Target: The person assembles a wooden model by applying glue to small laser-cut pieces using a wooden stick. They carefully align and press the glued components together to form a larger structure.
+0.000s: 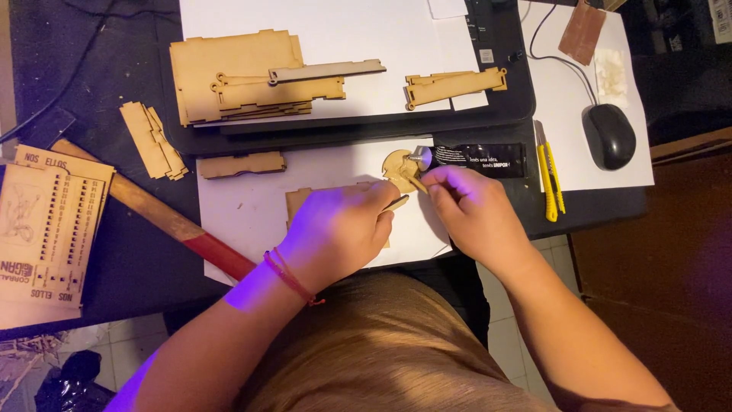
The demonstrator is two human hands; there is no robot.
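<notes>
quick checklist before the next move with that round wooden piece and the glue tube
1. Round wooden piece held: ok, both hands pinch it above the white sheet.
2. Left hand grip: ok, fingers also hold a thin wooden strip.
3. Right hand position: ok, fingertips at the piece beside the tube's nozzle.
4. Black glue tube cap: cannot tell.
5. Glue on the piece: cannot tell.
6. Yellow utility knife: ok, lying apart from both hands.

Black glue tube (482, 159) with white lettering beside right hand (473, 210)
</notes>
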